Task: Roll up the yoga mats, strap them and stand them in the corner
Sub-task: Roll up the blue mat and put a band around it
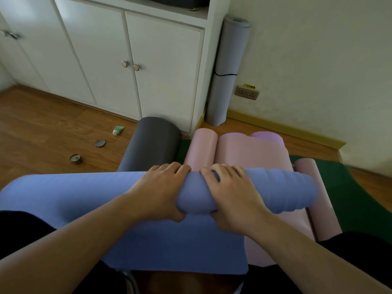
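Blue yoga mat lies across the person's lap, half rolled. Left hand and right hand curl round the roll side by side, seemingly to keep it tight. Grey strapped mat stands in the corner.

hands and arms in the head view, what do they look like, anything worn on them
The left hand and right hand are bare: no gloves, rings, watch or bracelets show. Both forearms are uncovered up to the frame's edge, with no sleeves in sight. Fingernails look short and unpainted.
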The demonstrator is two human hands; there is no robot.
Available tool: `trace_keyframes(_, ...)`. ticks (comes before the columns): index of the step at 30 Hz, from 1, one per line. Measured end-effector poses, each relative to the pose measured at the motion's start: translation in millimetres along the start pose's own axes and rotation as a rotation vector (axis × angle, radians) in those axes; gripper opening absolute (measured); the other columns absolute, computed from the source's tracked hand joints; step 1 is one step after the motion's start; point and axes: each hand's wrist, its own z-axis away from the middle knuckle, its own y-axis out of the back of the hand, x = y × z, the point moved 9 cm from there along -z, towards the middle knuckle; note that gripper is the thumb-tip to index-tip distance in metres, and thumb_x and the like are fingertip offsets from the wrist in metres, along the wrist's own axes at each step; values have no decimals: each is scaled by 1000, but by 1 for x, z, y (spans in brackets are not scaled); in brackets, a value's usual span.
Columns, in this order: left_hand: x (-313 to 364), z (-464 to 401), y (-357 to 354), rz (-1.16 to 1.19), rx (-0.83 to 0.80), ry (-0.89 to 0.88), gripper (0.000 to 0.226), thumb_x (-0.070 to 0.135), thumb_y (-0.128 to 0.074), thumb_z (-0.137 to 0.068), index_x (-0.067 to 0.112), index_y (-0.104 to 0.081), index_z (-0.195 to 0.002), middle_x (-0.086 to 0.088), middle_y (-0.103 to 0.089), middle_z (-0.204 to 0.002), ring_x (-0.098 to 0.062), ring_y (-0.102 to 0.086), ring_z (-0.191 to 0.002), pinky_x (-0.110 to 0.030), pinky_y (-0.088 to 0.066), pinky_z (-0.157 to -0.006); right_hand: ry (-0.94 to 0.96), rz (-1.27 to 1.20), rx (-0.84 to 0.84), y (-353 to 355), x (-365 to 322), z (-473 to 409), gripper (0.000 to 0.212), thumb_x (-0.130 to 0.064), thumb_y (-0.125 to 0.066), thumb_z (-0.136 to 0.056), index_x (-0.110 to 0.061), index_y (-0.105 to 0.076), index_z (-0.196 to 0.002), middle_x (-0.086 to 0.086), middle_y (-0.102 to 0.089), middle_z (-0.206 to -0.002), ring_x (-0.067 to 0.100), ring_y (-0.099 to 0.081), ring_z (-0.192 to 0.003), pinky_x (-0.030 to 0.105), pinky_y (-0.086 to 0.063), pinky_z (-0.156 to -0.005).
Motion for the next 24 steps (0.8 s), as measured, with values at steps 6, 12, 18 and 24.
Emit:
trace_keyframes(6,14,1,-10,-195,87,-64,129,71,-87,-50,20,-26,-152,-4,-55,-142,-26,-59,-121,-45,-52,-104,-31,-41,-25,1,7,0,100,-46,-78,-66,-20,-35,-152,3,-55,-136,25,-56,-121,43,-44,-106)
trace_keyframes(12,-2,-4,6,-76,63,-20,110,71,-82,-60,34,-27,-148,9,-54,-140,-15,-57,-122,-40,-48,-106,-33,53,71,3,-3,6,129,-48,-94,-53,-12,-28,-159,17,-47,-144,38,-48,-130,53,-38,-117)
trace_keyframes(18,-4,-1,5,0,-7,-9,113,70,-82,-59,36,-26,-151,13,-50,-142,-11,-55,-123,-37,-48,-106,-37,21,51,4,-4,3,118,-38,-93,-52,-13,-37,-153,16,-52,-131,36,-54,-117,50,-47,-107)
trace_keyframes(24,-1,1,-4,-139,57,55,146,74,-85,-58,16,-5,-165,-4,-35,-155,-26,-42,-139,-42,-37,-121,-90,32,-22,8,11,-1,103,-42,-80,-61,-16,-39,-152,7,-58,-129,29,-57,-116,43,-45,-104)
